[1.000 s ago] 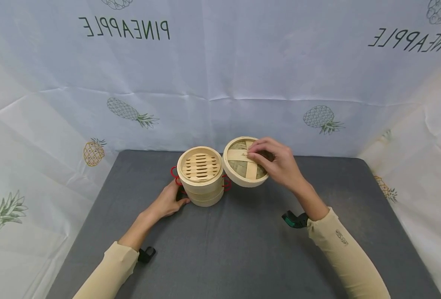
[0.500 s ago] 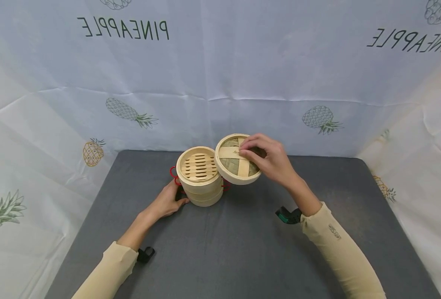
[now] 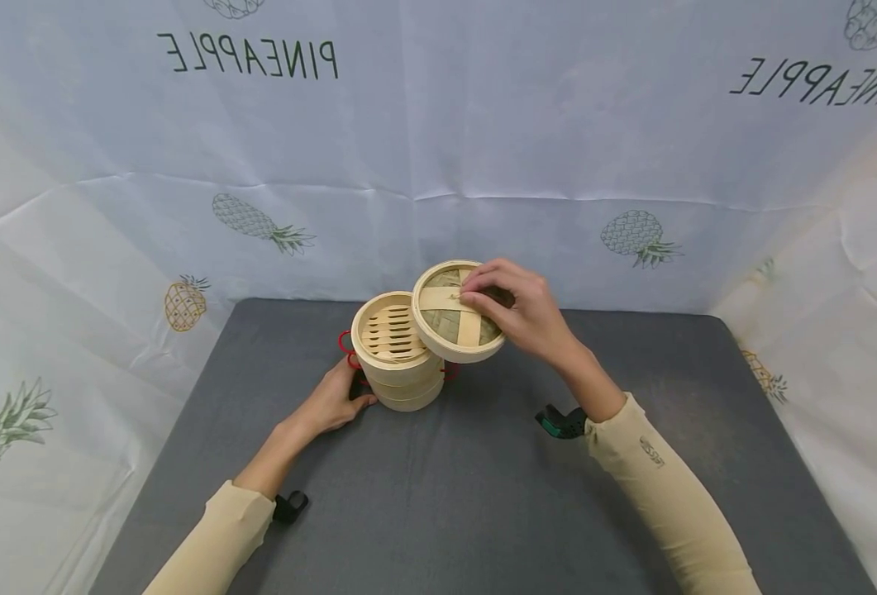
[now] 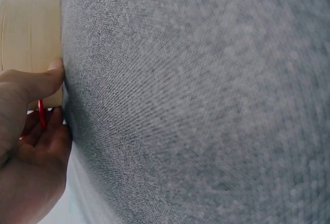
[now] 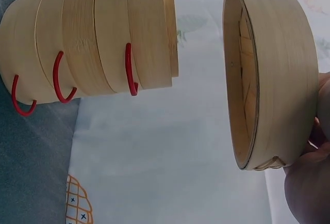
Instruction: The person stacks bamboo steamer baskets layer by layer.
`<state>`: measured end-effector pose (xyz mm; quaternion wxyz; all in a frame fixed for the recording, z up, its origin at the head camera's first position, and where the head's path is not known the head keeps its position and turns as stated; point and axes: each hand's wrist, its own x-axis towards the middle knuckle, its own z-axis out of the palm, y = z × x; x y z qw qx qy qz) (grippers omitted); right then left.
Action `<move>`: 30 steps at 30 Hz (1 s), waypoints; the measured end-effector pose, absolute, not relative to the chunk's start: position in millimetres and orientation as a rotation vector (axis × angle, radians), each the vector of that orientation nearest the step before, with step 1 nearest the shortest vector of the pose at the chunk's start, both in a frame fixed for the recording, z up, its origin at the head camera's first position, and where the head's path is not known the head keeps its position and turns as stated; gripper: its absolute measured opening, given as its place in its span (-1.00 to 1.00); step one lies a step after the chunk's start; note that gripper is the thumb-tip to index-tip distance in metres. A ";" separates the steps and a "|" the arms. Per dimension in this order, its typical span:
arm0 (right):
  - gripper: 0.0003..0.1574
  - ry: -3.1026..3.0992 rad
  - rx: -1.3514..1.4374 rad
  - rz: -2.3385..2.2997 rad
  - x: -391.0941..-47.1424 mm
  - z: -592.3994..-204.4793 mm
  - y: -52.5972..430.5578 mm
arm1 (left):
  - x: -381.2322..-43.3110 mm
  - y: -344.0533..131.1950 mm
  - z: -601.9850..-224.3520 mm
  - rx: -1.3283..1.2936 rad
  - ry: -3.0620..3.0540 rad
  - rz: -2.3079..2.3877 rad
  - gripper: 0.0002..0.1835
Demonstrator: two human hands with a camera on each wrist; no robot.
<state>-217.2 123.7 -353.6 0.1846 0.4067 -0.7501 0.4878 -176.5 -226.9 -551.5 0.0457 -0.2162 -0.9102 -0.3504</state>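
A bamboo steamer stack (image 3: 407,390) stands at the back of the dark table, its slatted top tier partly overlapped by the lid in the head view. Red loop handles (image 5: 63,77) stick out from its sides. My left hand (image 3: 331,400) grips the stack low on its left, thumb (image 4: 51,77) against the bottom tier and fingers behind a red loop. With fingertips at the middle of its crossed strips, my right hand (image 3: 518,307) pinches the woven steamer lid (image 3: 438,318). In the right wrist view, a gap separates the lid (image 5: 281,80) from the stack's top rim.
A dark grey cloth covers the table (image 3: 468,496). Behind it hangs a pale sheet (image 3: 438,149) printed with pineapples, close along the back edge. A black band (image 3: 560,421) shows at the right wrist, another (image 3: 291,506) at the left.
My right hand has carried the lid leftward and slightly up in the head view, so it covers more of the top tier. The left hand and the stack have stayed put.
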 end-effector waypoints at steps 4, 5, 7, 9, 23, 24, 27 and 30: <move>-0.88 -2.111 1.160 1.354 -218.9 -353.0 120.2 | -177.9 -227.5 -554.3 -0.643 -2.800 -1.055 -0.12; -0.87 -2.107 1.162 1.349 -219.1 -352.8 118.9 | -178.6 -228.0 -555.8 -0.636 -2.810 -1.048 -0.11; -0.87 -2.101 1.171 1.344 -219.7 -352.7 116.3 | -180.2 -229.3 -559.2 -0.622 -2.828 -1.034 -0.09; -0.87 -2.095 1.177 1.344 -220.3 -352.4 113.3 | -181.5 -230.7 -562.4 -0.616 -2.839 -1.020 -0.09; -0.91 -2.114 1.232 1.331 -221.2 -351.1 90.7 | -180.7 -229.3 -561.6 -0.620 -2.829 -1.051 -0.15; -0.91 -2.115 1.237 1.330 -221.0 -351.2 89.2 | -179.9 -228.7 -560.3 -0.623 -2.824 -1.053 -0.15; -0.92 -2.115 1.249 1.334 -220.4 -351.2 85.3 | -177.9 -227.0 -556.3 -0.633 -2.807 -1.065 -0.17; -0.94 -2.120 1.253 1.336 -220.0 -351.5 81.7 | -176.8 -226.3 -554.1 -0.622 -2.814 -1.072 -0.18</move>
